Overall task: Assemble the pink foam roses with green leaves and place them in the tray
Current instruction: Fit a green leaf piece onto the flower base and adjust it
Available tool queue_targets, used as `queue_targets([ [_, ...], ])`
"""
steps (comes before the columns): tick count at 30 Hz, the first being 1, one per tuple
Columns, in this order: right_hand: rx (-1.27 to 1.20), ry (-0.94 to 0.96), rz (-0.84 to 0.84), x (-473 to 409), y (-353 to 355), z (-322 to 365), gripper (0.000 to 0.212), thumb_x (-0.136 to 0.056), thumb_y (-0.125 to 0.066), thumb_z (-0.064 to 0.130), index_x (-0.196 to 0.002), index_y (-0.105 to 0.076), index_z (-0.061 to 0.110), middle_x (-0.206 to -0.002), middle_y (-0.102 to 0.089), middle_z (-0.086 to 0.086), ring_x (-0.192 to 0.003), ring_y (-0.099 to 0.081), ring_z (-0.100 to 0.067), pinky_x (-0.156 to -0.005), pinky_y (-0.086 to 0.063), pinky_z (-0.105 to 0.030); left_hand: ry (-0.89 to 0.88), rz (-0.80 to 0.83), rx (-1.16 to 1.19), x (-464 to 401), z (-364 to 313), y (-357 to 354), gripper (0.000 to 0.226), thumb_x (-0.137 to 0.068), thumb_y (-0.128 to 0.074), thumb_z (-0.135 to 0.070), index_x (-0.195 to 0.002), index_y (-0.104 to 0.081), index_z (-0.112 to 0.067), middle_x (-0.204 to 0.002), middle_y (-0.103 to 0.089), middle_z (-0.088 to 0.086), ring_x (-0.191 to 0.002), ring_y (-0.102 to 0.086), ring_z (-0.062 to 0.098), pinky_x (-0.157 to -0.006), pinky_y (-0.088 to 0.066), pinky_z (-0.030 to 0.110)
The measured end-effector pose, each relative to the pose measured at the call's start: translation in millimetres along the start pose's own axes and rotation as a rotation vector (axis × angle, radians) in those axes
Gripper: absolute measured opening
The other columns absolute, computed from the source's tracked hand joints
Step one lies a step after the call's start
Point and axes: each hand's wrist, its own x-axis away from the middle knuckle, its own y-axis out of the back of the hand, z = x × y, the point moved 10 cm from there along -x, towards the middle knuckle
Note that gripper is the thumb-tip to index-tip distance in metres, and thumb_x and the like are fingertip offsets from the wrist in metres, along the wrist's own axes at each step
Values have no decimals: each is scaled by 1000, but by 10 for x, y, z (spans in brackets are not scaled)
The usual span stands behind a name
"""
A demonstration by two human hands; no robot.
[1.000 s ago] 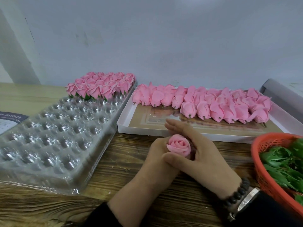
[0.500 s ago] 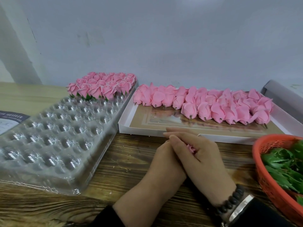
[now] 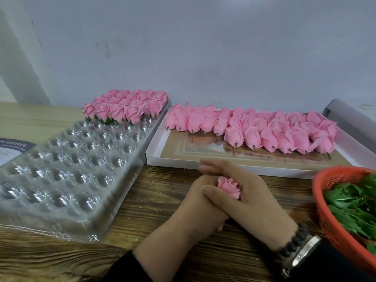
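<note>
Both hands meet over the wooden table, near the front of the white box. My left hand (image 3: 195, 202) holds a pink foam rose (image 3: 228, 187) from below, its fingers hidden under my right hand (image 3: 252, 196). The right thumb and fingers curl round the rose, whose petals show between them. Any green leaf on it is hidden. A clear plastic tray (image 3: 67, 169) with many round cups lies at the left; several finished roses with green leaves (image 3: 126, 106) fill its far end.
A white shallow box (image 3: 175, 155) at the back holds several bare pink rose heads (image 3: 264, 129) in rows. A red mesh basket (image 3: 333, 216) of green leaves (image 3: 352, 202) stands at the right edge. A printed paper (image 3: 12, 149) lies far left. A wall is behind.
The rose was in plain view between both hands, then the right hand covered it. Now the right fingers have parted and the rose shows again, turned a little.
</note>
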Motion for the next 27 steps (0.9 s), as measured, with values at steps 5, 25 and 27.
queue_targets([
  [5,-145,32,-190,7,156,-17,44,-66,-56,58,-106,-60,40,-104,-68,19,-100,-60,7,-80,-44,-6,-78,-201,-91,-12,27,191,31,-83,-63,-10,-60,-62,-30,-55,-62,-15,-51,-56,-4,-47,-40,8],
  [25,-86,47,-35,5,-7,60,31,-84,-44,51,-112,-57,47,-87,-72,14,-46,-63,-12,-45,-47,-18,88,-42,132,-6,155,-38,18,-87,-55,-12,-70,-62,-12,-51,-60,0,-46,-53,10,-44,-43,19],
  [27,-116,103,-213,24,162,70,36,-82,-42,52,-113,-56,43,-105,-66,21,-79,-67,-3,-66,-51,-14,66,-171,440,-16,178,128,16,-83,-63,-13,-86,-66,2,-72,-66,17,-62,-60,22,-57,-49,28],
])
